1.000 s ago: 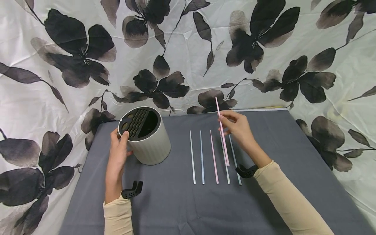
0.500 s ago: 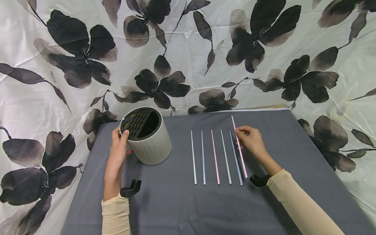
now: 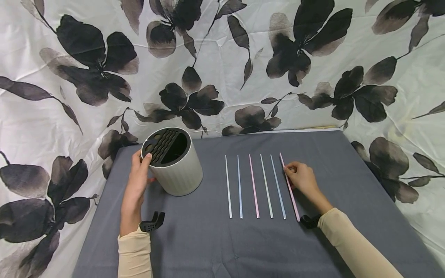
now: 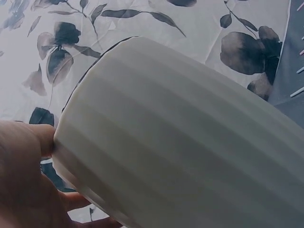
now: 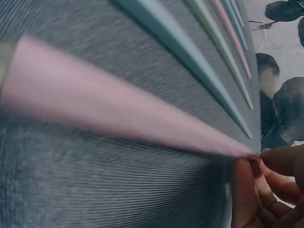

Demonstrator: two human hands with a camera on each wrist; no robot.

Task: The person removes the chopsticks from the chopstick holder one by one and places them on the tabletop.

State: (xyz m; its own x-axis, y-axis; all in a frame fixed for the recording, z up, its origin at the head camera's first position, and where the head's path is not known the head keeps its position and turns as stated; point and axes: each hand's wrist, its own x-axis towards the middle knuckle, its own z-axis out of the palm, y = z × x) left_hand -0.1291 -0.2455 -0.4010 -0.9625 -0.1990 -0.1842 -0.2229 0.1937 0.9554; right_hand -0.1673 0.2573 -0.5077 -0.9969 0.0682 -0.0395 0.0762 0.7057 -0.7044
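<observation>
My left hand [image 3: 136, 181] grips the white ribbed utensil holder [image 3: 180, 179] at its left rim, thumb on top and the other fingers round the side. The holder has a black slotted top [image 3: 167, 146] and leans in the left wrist view [image 4: 166, 128]. My right hand [image 3: 305, 178] pinches a pink chopstick [image 3: 290, 191] near its far, thinner end, low over the grey cloth. To its left lie a blue chopstick [image 3: 277, 185], a pale green chopstick [image 3: 265, 185] and another pink chopstick [image 3: 253, 185], roughly parallel. The right wrist view shows thumb and fingertips meeting on the held chopstick [image 5: 118, 107].
Further left in the row are a second blue chopstick [image 3: 239, 185] and a whitish chopstick [image 3: 228, 185]. A grey cloth [image 3: 201, 239] covers the table. Behind it hangs a white floral sheet [image 3: 222, 69]. Each wrist wears a black mount [image 3: 153, 222].
My right hand has carried the pink chopstick rightward and down, from over the row to its right end, close to the cloth. The left hand and the utensil holder have stayed put.
</observation>
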